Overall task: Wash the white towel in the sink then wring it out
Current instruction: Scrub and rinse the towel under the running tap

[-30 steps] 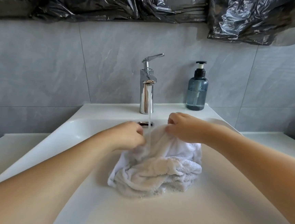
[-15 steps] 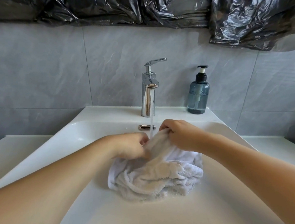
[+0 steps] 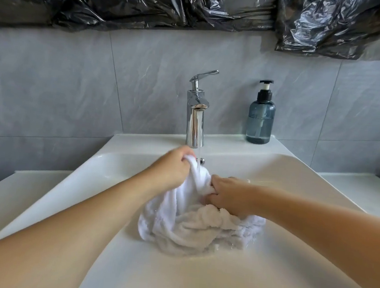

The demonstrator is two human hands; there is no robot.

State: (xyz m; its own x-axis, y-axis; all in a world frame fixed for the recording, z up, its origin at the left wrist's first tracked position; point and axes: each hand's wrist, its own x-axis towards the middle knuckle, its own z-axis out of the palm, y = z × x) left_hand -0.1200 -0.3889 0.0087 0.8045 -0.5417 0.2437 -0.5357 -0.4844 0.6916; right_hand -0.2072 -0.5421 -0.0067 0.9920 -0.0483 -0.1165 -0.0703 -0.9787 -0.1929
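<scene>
Head camera looking down into a white sink (image 3: pixel 289 256), tap running. Starting at nine o'clock: reaching in from the lower left, left hand (image 3: pixel 171 167) gripping a bunched fold of the white towel (image 3: pixel 191 226), fingers curled round the cloth and lifting it toward twelve o'clock, just beside the stream. Moving to the centre: water falling from the chrome faucet (image 3: pixel 196 116) onto the raised fold, the rest of the towel lying crumpled and sodden on the basin floor at six o'clock from the spout. Continuing toward three o'clock: right hand (image 3: pixel 228 195) clamping a lower part of the same towel, fingers closed on the cloth and pressing it down. Standing at one o'clock on the back ledge, well apart from both hands: a blue-grey soap dispenser (image 3: pixel 260 118). Hanging above the tiles: black plastic sheeting (image 3: pixel 196 6).

Judging the step: washing still under way, likely rubbing one fold against another under the flow; wringing not yet begun. Calling next, probably, for working fresh sections through the stream, then shutting off the tap, gathering the towel lengthwise and twisting with both hands in opposite directions over the basin.
</scene>
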